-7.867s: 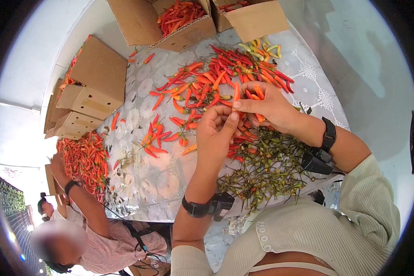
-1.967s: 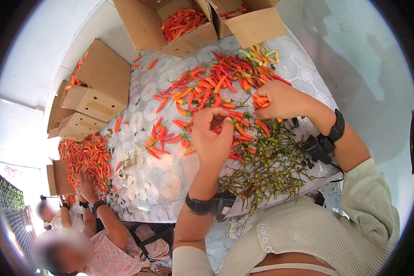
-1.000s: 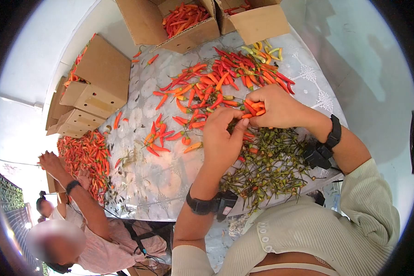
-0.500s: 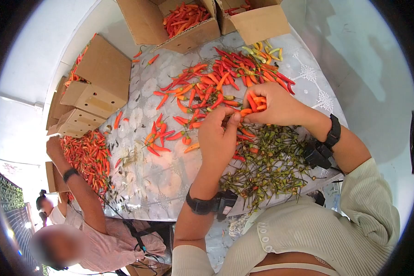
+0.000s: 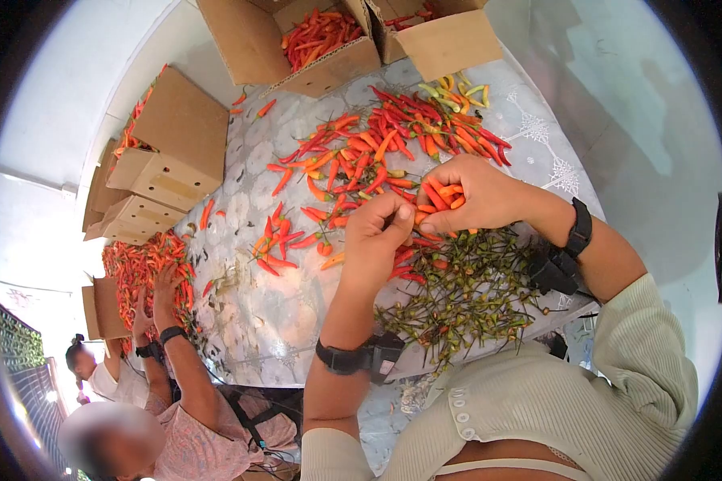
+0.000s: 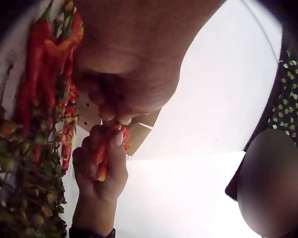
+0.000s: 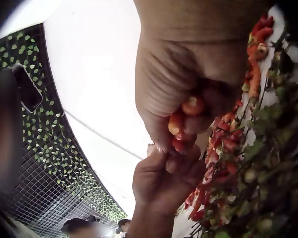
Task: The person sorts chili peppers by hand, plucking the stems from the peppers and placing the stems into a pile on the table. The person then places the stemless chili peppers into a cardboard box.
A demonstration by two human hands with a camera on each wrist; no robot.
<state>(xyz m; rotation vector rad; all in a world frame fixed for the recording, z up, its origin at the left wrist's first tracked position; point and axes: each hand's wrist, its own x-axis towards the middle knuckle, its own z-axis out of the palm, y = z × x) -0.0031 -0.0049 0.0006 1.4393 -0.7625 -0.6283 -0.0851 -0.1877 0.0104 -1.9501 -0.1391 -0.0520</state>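
Left forearm [image 5: 338, 393] reaching forward, right forearm [image 5: 606, 250] angled inward from a bent elbow; left hand [image 5: 379, 238] pinching thumb to forefinger, right hand [image 5: 483, 195] curled into a grip, fingertips close together.

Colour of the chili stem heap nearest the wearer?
Mostly dark green; the chili stem heap shows best in the head view.

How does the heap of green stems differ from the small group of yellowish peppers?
The heap of green stems spreads much wider than the group of yellowish peppers.
The stems are thin, tangled and dull green; the peppers are plumper, yellow to pale green.
The stems lie towards the table's near edge, the peppers near the cardboard flap at the far side.
Both lie loose on the patterned tablecloth.
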